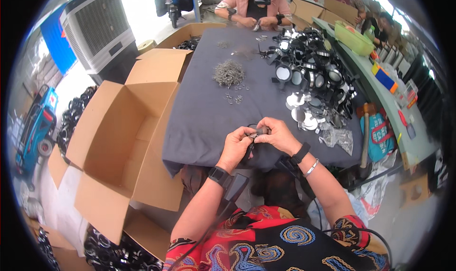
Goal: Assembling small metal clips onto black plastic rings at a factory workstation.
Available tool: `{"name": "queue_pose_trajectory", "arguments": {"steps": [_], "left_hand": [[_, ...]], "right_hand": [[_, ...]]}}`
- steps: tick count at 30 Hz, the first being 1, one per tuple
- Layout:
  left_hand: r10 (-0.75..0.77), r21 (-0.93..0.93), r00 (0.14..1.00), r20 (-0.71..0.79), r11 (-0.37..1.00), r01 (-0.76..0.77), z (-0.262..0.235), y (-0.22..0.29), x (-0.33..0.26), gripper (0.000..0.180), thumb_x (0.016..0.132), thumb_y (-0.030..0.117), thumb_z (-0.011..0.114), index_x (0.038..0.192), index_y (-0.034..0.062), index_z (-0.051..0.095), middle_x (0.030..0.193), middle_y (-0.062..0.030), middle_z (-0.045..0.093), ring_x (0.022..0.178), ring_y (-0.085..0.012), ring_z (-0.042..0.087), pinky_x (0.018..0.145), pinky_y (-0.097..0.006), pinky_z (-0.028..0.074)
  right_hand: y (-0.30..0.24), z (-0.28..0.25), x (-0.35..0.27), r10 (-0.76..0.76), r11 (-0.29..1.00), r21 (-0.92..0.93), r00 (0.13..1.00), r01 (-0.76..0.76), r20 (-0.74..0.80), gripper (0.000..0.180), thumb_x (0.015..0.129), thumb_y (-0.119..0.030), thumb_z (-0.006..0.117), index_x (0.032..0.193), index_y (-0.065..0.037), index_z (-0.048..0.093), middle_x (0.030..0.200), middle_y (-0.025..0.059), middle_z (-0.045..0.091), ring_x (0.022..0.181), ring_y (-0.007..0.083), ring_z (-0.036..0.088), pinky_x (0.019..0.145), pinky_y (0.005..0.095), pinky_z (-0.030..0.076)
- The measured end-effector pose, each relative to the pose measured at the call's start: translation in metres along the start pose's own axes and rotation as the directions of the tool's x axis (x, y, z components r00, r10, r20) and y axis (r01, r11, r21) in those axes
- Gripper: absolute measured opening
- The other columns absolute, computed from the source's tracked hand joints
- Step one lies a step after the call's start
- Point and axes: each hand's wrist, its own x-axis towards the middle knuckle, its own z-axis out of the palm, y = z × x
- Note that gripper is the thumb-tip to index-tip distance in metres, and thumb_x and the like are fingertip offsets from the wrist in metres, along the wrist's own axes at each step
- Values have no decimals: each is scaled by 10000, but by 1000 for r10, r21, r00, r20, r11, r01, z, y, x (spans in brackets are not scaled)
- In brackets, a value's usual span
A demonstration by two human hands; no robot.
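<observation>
Close together at the near edge of the cloth-covered table [199, 104], my left hand [235, 145] and my right hand [276, 135] pinch a small dark part [254, 134] between their fingertips. Fingers cover most of it, so its exact kind stays hidden. Beyond my hands lies a heap of small metal pieces [229, 73], with a few loose ones [233, 98] nearer to me. To the right rises a big pile of black ring-shaped parts with round silvery discs [311, 71]. Flat silver discs [299, 113] and a clear bag of small parts [338, 140] lie nearer my right forearm.
An open, bare-walled cardboard box [114, 133] stands left of the table, with black parts [114, 252] below it. A hammer [365, 133] and teal bag [380, 133] are at the right, beside a bench holding a green basin [354, 38]. Another person [254, 9] works opposite.
</observation>
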Motion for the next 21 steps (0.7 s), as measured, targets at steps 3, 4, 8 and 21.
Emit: {"name": "queue_pose_trajectory", "arguments": {"steps": [3, 4, 8, 21], "left_hand": [[-86, -13, 996, 5, 996, 86, 0, 13, -2, 186, 877, 25, 532, 1054, 9, 585, 731, -59, 594, 509, -139, 575, 443, -260, 483], [-79, -22, 997, -3, 997, 79, 1, 16, -4, 186, 877, 25, 532, 1054, 9, 585, 731, -59, 594, 509, -139, 575, 443, -260, 483], [-173, -4, 974, -148, 985, 175, 11, 25, -12, 236, 861, 44, 562, 1090, 2, 524, 706, -88, 580, 478, -160, 577, 411, -275, 474], [-184, 136, 963, -197, 968, 212, -1, 17, 1, 287, 816, 50, 613, 1070, -12, 495, 647, -74, 576, 417, -135, 534, 351, -258, 414]], "right_hand": [[1, -1, 3, 37, 998, 41, 999, -38, 28, 324, 686, -127, 806, 904, -8, 598, 671, -15, 460, 619, 82, 435, 549, 252, 376], [1, 0, 3, 33, 999, 35, 999, -35, 39, 324, 686, -127, 806, 904, -8, 598, 671, -15, 460, 619, 82, 435, 549, 252, 376], [3, -3, 3, 21, 997, -77, 1000, -21, -4, 273, 727, -112, 757, 918, 3, 599, 703, 16, 507, 648, 114, 494, 582, 278, 419], [7, -28, -40, -118, 810, -571, 991, 134, 65, 318, 798, -25, 634, 1113, -38, 592, 1019, 125, 561, 1022, 274, 523, 893, 367, 433]]}}
